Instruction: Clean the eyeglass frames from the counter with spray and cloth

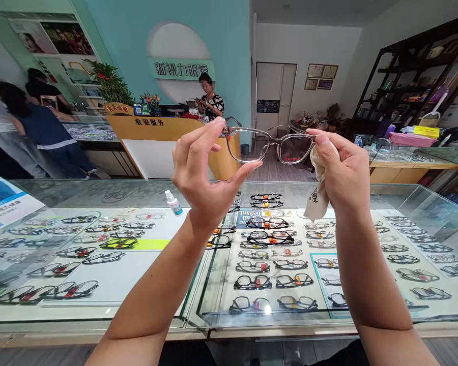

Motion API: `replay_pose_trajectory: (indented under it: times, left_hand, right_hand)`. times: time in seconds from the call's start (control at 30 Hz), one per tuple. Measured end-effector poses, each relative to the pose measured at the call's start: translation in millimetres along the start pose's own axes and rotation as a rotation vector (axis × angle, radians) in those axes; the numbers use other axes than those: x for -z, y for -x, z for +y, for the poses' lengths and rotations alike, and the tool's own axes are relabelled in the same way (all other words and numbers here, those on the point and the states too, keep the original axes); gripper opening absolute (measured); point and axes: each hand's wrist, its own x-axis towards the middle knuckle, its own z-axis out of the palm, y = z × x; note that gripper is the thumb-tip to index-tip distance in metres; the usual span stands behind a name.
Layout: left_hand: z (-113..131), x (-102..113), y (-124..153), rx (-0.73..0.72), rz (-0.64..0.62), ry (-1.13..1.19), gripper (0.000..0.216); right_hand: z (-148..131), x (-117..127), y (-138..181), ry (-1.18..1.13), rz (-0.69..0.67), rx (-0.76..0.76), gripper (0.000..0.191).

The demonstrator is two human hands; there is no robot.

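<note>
I hold a pair of clear-framed glasses (269, 144) up at eye level above a glass display counter (145, 190). My left hand (204, 173) pinches the left lens rim between thumb and fingers. My right hand (343, 170) grips the right end of the frame through a pale cleaning cloth (316, 195) that hangs below the palm. A small white spray bottle (173, 203) stands on the counter top just left of my left wrist.
Rows of spectacle frames (270, 259) lie inside the glass case. A yellow reception desk (152, 134) with a person behind it is at the back. Two people stand at far left. Dark shelving (412, 76) lines the right wall, with another counter (412, 157) below.
</note>
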Motion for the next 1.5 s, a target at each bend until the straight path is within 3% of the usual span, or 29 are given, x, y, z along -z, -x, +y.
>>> replay_pose_trajectory:
  times: [0.13, 0.3, 0.63, 0.83, 1.5]
  left_hand:
    - [-6, 0, 1, 0.042, -0.076, 0.141, 0.089]
    - [-4, -2, -2, 0.019, 0.000, 0.044, 0.085]
    - [-4, -3, -2, 0.071, -0.045, 0.181, 0.083]
    - [-9, -4, -1, 0.030, -0.056, 0.216, 0.082]
    - [-13, -8, -6, -0.059, -0.022, -0.041, 0.086]
  right_hand:
    - [-8, -1, 1, -0.084, -0.017, -0.049, 0.047]
    - [-8, 0, 1, -0.157, -0.067, -0.051, 0.044]
    - [-12, 5, 4, -0.152, -0.133, -0.032, 0.036]
    - [-14, 8, 6, -0.171, -0.176, -0.042, 0.035]
    - [-11, 8, 0, -0.180, -0.204, -0.097, 0.042]
